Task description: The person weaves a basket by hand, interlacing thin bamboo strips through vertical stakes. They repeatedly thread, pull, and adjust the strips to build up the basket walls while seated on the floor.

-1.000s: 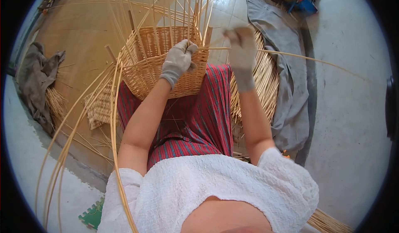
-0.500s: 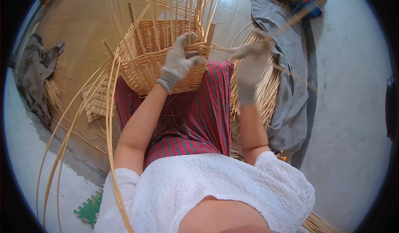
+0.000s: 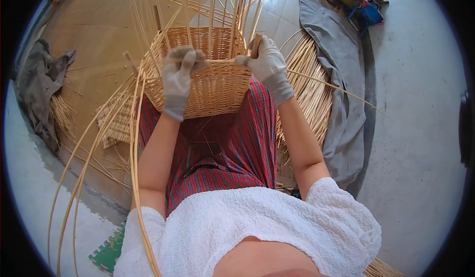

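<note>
Basket (image 3: 217,94) sits at the knees, near rim's long axis running left-right between both gloved hands. Right hand (image 3: 269,67) nearer the wooden corner post (image 3: 256,45), fingers folded onto the rim there; loose cane (image 3: 324,82) trails rightward beyond it. Left hand (image 3: 177,76) blurred over the rim's left half, fingers half-curled, cannot tell if gripping anything.

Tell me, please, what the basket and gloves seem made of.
The basket: probably cane or willow, natural tan and seemingly uncoated, given its slim interlaced strands. The gloves: likely knitted fabric, matt and pale, judging by their snug grey cuffs.
</note>
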A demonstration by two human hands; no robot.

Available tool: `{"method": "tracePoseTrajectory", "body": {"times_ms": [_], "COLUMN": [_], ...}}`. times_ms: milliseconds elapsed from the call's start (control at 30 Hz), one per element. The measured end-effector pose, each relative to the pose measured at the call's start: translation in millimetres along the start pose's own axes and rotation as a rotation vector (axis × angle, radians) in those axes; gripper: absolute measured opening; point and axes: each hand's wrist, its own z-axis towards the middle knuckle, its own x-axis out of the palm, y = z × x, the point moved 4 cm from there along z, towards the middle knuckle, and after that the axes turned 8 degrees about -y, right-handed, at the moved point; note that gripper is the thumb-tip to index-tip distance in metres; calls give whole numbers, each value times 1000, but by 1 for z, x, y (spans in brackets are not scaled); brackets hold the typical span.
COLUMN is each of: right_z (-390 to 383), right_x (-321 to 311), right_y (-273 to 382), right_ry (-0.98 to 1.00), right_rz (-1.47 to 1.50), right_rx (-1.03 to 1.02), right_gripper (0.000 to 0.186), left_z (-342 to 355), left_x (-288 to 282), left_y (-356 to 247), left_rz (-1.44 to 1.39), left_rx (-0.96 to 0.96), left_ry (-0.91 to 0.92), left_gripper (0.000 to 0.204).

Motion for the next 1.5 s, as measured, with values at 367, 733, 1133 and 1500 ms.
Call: {"method": "tracePoseTrajectory", "body": {"times_ms": [367,733,1133,1500], "right_z": [14,-79,-175,-24], "right_x": [36,32,67,100], "right_y": [-38,67,206,52], "right_ry": [-523,-768,252,402], "right_rz": [111,369,619,1698], "right_rx": [-73,-348,-1303,-417], "right_gripper": [41,34,36,30], "left_z": [-33,-94,-90,-106], "left_x": [110,-144,-77,-108], "left_y": [-47,-87,-151,-67], "left_rz": [545,583,885,99], "left_rx": [697,270,417,411], "left_ry": [271,-583,-22,-438], "left_gripper": [58,20,34,22]}}
